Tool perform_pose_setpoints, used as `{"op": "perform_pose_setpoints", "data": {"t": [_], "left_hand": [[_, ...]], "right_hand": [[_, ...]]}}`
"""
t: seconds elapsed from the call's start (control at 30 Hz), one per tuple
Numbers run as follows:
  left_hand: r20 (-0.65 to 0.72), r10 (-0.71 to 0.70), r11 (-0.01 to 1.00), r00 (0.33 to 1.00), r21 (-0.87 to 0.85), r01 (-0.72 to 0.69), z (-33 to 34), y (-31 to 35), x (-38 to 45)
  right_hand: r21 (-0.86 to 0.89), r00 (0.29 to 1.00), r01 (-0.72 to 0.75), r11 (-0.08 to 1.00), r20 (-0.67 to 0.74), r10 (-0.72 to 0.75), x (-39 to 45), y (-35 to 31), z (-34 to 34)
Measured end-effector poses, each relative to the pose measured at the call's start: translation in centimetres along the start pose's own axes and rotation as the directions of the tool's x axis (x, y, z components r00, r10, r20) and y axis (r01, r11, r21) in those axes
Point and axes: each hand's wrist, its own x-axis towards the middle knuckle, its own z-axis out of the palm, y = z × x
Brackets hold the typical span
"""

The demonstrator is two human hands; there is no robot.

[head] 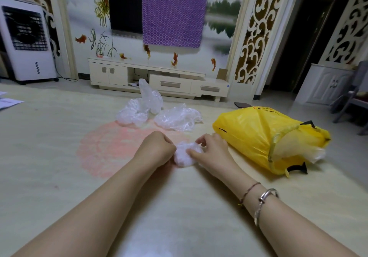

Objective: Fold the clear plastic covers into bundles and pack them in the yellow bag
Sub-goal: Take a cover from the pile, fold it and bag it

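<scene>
Left hand (157, 147) curled tight and right hand (211, 149) pinching both hold the plastic bundle (184, 154) between their fingers; slack grip would probably let it spring open short of the yellow bag (254, 133) beyond the right fingers.

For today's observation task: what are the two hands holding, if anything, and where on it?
Both hold one clear plastic bundle on the floor: the left hand grips its left side, the right hand pinches its right side and top.
</scene>
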Motion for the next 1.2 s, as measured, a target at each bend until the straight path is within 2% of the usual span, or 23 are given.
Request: {"op": "perform_pose_setpoints", "data": {"t": [0.1, 0.23, 0.3, 0.4, 0.47, 0.53, 0.63, 0.7, 0.87, 0.93, 1.07, 1.13, 1.2], "left_hand": [[-0.007, 0.016, 1.000, 1.000, -0.006, -0.016, 0.2, 0.0, -0.2], [-0.087, 0.055, 0.988, 0.995, -0.138, -0.067, 0.1, 0.1, -0.9], [-0.063, 0.073, 0.969, 0.995, -0.232, -0.086, 0.1, 0.5, -1.4], [0.053, 0.060, 0.924, 0.997, -0.380, -0.036, 0.6, 1.3, -2.2], [0.093, 0.063, 0.892, 0.994, -0.452, -0.015, 0.6, 2.0, -2.6], [0.073, 0.086, 0.894, 0.994, -0.445, -0.045, 0.1, 2.8, -2.8], [0.090, 0.156, 0.881, 0.984, -0.463, -0.097, -0.3, 4.4, -3.1], [0.116, 0.203, 0.883, 0.972, -0.452, -0.130, 0.2, 5.6, -3.7], [0.188, 0.254, 0.873, 0.949, -0.467, -0.141, 3.0, 8.8, -5.2], [0.186, 0.262, 0.894, 0.947, -0.415, -0.166, 4.6, 9.9, -5.7], [0.081, 0.363, 0.932, 0.928, -0.053, -0.359, 8.0, 11.1, -6.6], [0.085, 0.358, 0.933, 0.930, 0.006, -0.360, 9.6, 11.3, -6.9], [0.068, 0.347, 0.936, 0.935, 0.034, -0.350, 11.1, 11.3, -6.7]], "right_hand": [[0.040, 0.998, -0.033, 0.999, 0.053, 0.031, 0.1, 0.1, 0.0], [0.380, 0.998, -0.010, 0.925, 0.056, -0.012, 0.1, 0.0, -1.0], [0.482, 0.997, -0.031, 0.876, 0.080, -0.009, -0.3, -0.3, -2.0], [0.575, 0.990, -0.118, 0.810, 0.129, 0.053, -1.1, -0.9, -3.2], [0.505, 0.988, -0.107, 0.857, 0.150, 0.035, -1.5, -1.1, -4.6], [0.390, 0.972, -0.056, 0.919, 0.230, -0.039, -1.8, -1.7, -6.6], [0.299, 0.940, 0.018, 0.954, 0.319, -0.118, -2.1, -2.0, -9.6], [0.257, 0.942, 0.048, 0.965, 0.309, -0.130, -2.5, -1.5, -11.0], [0.324, 0.976, 0.067, 0.944, 0.173, -0.129, -5.0, 1.8, -13.5], [0.374, 0.985, 0.074, 0.924, 0.118, -0.126, -6.5, 3.8, -15.0], [0.425, 1.000, 0.004, 0.905, 0.023, -0.015, -8.8, 8.7, -17.5], [0.422, 0.999, -0.033, 0.906, -0.024, 0.047, -9.1, 10.5, -18.0], [0.429, 0.998, -0.023, 0.903, -0.045, 0.047, -8.7, 11.3, -17.5]]}}
